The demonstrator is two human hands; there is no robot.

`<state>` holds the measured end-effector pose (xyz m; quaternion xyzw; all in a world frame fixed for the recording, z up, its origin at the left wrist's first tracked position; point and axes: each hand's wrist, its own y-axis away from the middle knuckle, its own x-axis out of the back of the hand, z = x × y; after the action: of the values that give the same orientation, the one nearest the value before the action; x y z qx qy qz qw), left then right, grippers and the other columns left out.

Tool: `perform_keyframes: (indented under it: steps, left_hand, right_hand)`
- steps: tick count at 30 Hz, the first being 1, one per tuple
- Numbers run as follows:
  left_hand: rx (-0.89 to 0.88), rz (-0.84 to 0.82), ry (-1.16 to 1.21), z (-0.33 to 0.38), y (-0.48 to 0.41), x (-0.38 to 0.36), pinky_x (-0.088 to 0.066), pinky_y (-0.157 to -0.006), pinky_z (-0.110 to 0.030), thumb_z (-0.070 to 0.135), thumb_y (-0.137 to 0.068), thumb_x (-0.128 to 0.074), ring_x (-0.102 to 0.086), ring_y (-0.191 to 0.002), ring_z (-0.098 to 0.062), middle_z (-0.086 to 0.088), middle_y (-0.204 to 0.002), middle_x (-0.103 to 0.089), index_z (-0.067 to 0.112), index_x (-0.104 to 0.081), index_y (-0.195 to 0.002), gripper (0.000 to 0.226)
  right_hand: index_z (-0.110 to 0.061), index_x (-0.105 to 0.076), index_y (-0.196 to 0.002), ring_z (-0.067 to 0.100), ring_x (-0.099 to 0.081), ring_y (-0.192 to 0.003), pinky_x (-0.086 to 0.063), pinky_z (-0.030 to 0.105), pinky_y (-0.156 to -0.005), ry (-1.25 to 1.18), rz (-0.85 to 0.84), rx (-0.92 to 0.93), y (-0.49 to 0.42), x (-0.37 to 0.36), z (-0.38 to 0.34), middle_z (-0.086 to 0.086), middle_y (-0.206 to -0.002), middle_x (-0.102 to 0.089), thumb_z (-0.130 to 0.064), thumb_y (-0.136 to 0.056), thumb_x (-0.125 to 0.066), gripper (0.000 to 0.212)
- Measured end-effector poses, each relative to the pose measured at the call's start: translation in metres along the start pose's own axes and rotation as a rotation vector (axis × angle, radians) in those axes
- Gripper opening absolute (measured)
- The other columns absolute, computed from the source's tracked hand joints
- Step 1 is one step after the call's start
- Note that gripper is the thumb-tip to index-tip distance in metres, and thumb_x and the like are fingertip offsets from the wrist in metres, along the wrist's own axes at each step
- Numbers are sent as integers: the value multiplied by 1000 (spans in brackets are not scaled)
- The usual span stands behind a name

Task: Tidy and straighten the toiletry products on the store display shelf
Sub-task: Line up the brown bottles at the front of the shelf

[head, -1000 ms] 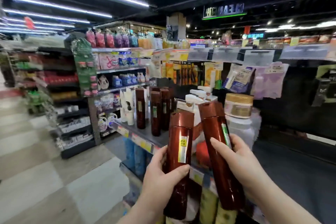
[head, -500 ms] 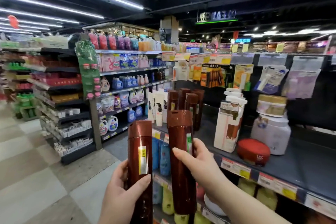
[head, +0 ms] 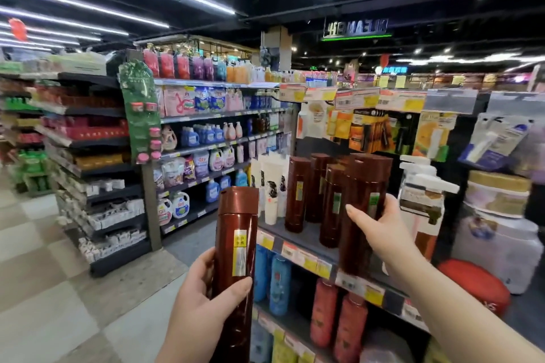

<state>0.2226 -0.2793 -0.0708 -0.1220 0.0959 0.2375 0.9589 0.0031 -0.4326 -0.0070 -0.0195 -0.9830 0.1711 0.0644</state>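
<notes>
My left hand (head: 203, 300) grips a tall dark-red bottle (head: 234, 250) with a yellow label, held upright in front of the shelf edge. My right hand (head: 380, 233) holds a second dark-red bottle (head: 364, 200) with a green label, upright at the front of the dark display shelf (head: 306, 237). Behind it stand three more dark-red bottles (head: 298, 194) in a group. White tubes (head: 269, 186) stand to their left.
A white pump bottle (head: 421, 194), a large white jar with a gold lid (head: 498, 215) and a red lid (head: 474, 283) sit on the shelf to the right. Blue and red bottles (head: 324, 309) fill the lower shelf. An aisle with detergent shelves (head: 206, 138) lies left.
Both bottles have moved toward the shelf. My right hand has carried its bottle to the right and up to the shelf's front, beside the other red bottles. The view has come closer.
</notes>
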Motion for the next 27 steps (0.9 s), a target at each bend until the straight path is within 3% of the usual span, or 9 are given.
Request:
perform_keyframes:
  steps: [5, 10, 15, 20, 23, 27]
  left_hand:
    - [-36, -63, -9, -1, -64, -26, -50, -71, -32, 17, -46, -78, -70, -81, -9, 10, -92, -73, 33, -57, -102, 62]
    - [-30, -141, 12, -15, -108, -56, -50, -72, -31, 13, -50, -76, -69, -86, -12, 7, -96, -73, 30, -56, -108, 63]
    - [9, -216, 31, -30, -146, -74, -50, -76, -32, -1, -65, -75, -64, -99, -19, -1, -111, -68, 21, -50, -126, 70]
    - [35, -331, 39, -35, -178, -87, -51, -73, -26, 2, -62, -75, -66, -96, -14, 4, -107, -70, 22, -48, -127, 73]
    - [67, -425, 41, -38, -197, -90, -54, -61, -19, -2, -68, -73, -67, -88, -7, 5, -104, -70, 23, -48, -125, 67]
    - [80, -512, 28, -39, -213, -95, -54, -64, -20, -3, -70, -73, -67, -89, -7, 6, -102, -71, 26, -48, -122, 65]
  right_hand:
    - [-18, -39, -125, 21, -55, -107, -46, 43, -96, 73, 72, -49, -48, -8, 39, 0, -113, -57, -23, -83, -68, 52]
    - [-19, -39, -125, 17, -54, -97, -44, 34, -86, 142, 156, -97, -75, -13, 75, -4, -106, -56, -21, -81, -70, 54]
    - [-22, -41, -114, 16, -55, -96, -43, 31, -81, 169, 218, -136, -87, -16, 92, -8, -97, -57, -19, -80, -70, 45]
    - [-27, -40, -116, 16, -53, -103, -43, 33, -88, 189, 270, -203, -87, -16, 96, -6, -107, -57, -24, -81, -70, 46]
    - [-21, -35, -133, 22, -49, -120, -41, 41, -101, 194, 327, -228, -85, -18, 93, 1, -125, -54, -21, -81, -70, 63]
    - [-23, -26, -141, 23, -42, -128, -35, 42, -105, 247, 396, -204, -83, -23, 86, 3, -138, -46, -17, -79, -71, 77]
